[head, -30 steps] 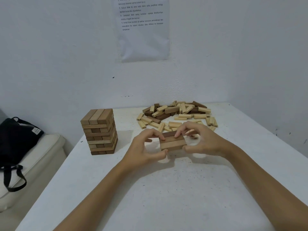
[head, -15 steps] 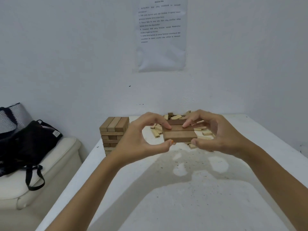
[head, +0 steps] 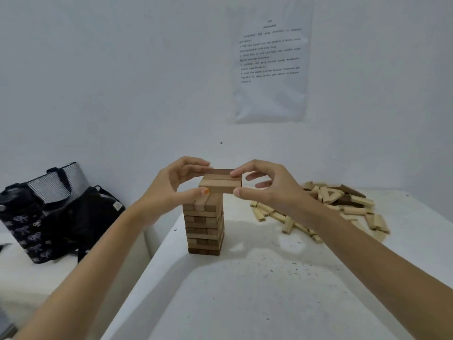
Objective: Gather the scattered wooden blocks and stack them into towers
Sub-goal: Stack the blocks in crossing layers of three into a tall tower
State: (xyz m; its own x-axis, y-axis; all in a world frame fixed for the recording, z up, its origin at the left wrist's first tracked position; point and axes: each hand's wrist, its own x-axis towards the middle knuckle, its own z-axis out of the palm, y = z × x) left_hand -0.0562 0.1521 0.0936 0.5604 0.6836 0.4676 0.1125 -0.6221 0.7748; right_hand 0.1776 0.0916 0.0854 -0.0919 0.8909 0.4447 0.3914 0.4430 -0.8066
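A tower of wooden blocks [head: 204, 227] stands near the left edge of the white table [head: 257, 290]. Just above its top I hold a flat row of three blocks [head: 219, 184] side by side, light ones in front and a dark one behind. My left hand [head: 171, 190] pinches the row's left end with thumb below and fingers on top. My right hand [head: 264, 187] pinches its right end the same way. A heap of scattered wooden blocks [head: 326, 209] lies on the table to the right, behind my right forearm.
Dark bags [head: 54, 212] sit on a white seat left of the table. A printed sheet [head: 269, 62] hangs on the white wall behind. The table's left edge runs close beside the tower.
Both hands lifted the row of three blocks from the table and carried it left, to just over the tower's top. The view has turned leftward with them.
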